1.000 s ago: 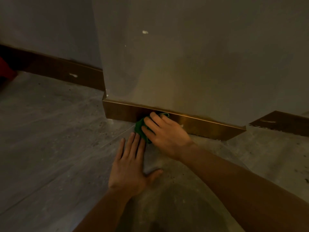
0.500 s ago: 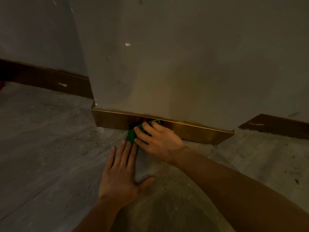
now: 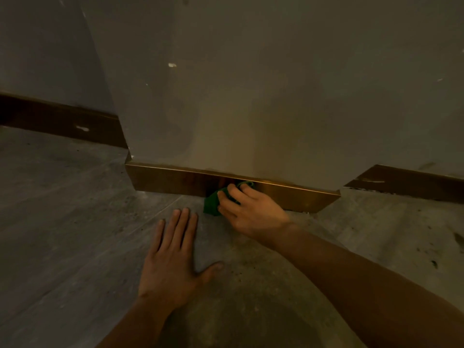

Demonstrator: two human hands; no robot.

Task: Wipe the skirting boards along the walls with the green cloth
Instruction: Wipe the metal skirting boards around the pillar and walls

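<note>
We were mid-wipe, our right hand [image 3: 253,212] clenching the green cloth [image 3: 213,203] against the front skirting board [image 3: 288,194], our left hand [image 3: 170,257] flat and empty on the floor [image 3: 62,209], and judged the next stroke needed steady pressure along the board.

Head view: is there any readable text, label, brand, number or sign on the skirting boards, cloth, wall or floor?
None. The green cloth, brass-coloured skirting board, dark skirting boards, wall and floor bear no lettering; the pale specks on wall and boards are marks, not text.
</note>
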